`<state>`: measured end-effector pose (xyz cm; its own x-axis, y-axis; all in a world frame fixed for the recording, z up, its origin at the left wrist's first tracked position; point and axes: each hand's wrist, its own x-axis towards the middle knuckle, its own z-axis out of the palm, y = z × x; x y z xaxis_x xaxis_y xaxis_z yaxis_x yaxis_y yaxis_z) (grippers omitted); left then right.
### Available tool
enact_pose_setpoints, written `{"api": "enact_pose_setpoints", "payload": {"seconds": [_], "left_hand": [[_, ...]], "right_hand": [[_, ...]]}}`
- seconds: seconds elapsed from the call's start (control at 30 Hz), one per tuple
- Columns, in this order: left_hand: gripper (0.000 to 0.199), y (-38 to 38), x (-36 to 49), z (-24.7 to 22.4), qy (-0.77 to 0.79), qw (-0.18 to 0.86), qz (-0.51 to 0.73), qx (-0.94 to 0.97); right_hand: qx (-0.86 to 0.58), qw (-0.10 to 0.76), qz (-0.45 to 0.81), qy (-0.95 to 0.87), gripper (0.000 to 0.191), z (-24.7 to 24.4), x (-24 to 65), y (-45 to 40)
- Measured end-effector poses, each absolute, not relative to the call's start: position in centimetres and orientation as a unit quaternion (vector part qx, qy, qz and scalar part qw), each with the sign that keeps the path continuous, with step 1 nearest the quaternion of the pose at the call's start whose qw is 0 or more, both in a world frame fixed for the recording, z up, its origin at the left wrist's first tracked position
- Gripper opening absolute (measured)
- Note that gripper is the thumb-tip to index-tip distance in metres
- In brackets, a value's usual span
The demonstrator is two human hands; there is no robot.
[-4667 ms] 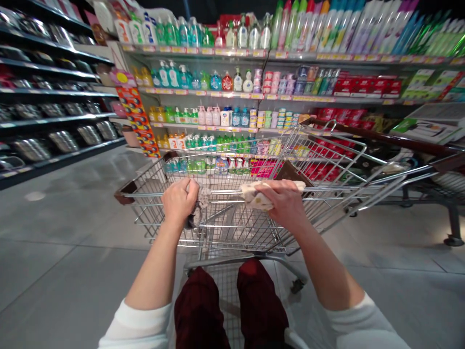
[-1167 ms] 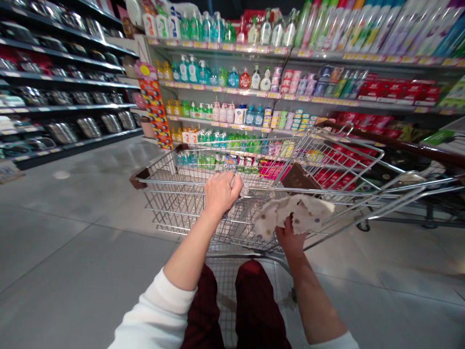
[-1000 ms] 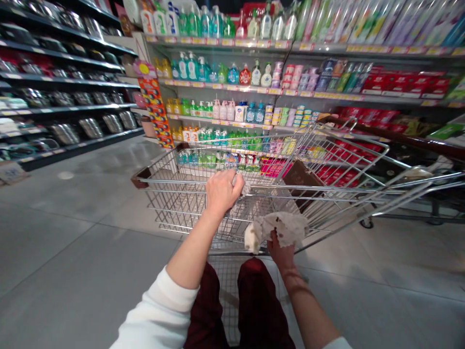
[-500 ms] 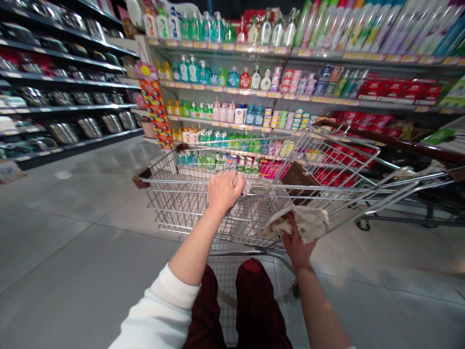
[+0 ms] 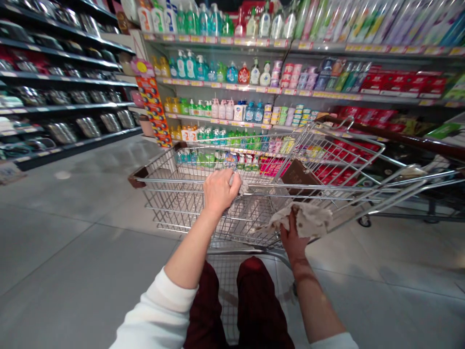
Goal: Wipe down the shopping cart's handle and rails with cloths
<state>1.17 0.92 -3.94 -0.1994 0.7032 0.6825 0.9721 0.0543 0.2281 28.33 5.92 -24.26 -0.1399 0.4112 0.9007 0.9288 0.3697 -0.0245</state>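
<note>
Wire cart: one flat brown item, tilted, partly behind the rails. Left hand: closed over a rail and a crumpled cloth. Right hand: gripping a second cloth above the cart's near end, its long axis crosswise; fingertips hidden.
</note>
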Motion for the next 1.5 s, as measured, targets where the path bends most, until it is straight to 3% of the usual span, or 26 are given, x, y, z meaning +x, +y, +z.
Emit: {"api": "enact_pose_setpoints", "payload": {"seconds": [0.17, 0.33, 0.5, 0.7, 0.8, 1.2, 1.33, 1.5], "left_hand": [[0.034, 1.0, 1.3, -4.0, -0.698, 0.205, -0.331, -0.601], [0.033, 1.2, 1.2, -4.1, -0.694, 0.200, -0.342, -0.601], [0.034, 1.2, 1.2, -4.0, -0.697, 0.209, -0.330, -0.601], [0.034, 1.2, 1.0, -4.3, -0.691, 0.223, -0.333, -0.602], [0.034, 1.2, 0.8, -4.4, -0.687, 0.224, -0.340, -0.602], [0.035, 0.9, 0.9, -4.2, -0.691, 0.216, -0.328, -0.607], [0.035, 1.0, 0.9, -4.3, -0.694, 0.220, -0.322, -0.606], [0.035, 1.1, 0.9, -4.3, -0.694, 0.218, -0.327, -0.603]], "right_hand": [[-0.428, 0.422, -0.359, -0.714, 0.035, -30.7, 28.9, 6.0], [-0.467, 0.413, -0.274, -0.732, 0.031, -30.3, 29.7, 5.8], [-0.471, 0.428, -0.241, -0.733, 0.035, -25.1, 31.1, 5.1], [-0.475, 0.584, -0.234, -0.616, 0.060, -13.1, 32.8, 5.6], [-0.469, 0.555, -0.237, -0.645, 0.061, -11.3, 32.6, 6.7], [-0.506, 0.365, -0.299, -0.722, 0.031, -29.4, 31.8, 5.6], [-0.509, 0.339, -0.298, -0.733, 0.032, -30.2, 31.5, 4.8], [-0.504, 0.357, -0.231, -0.752, 0.039, -27.8, 31.5, 4.3]]}}
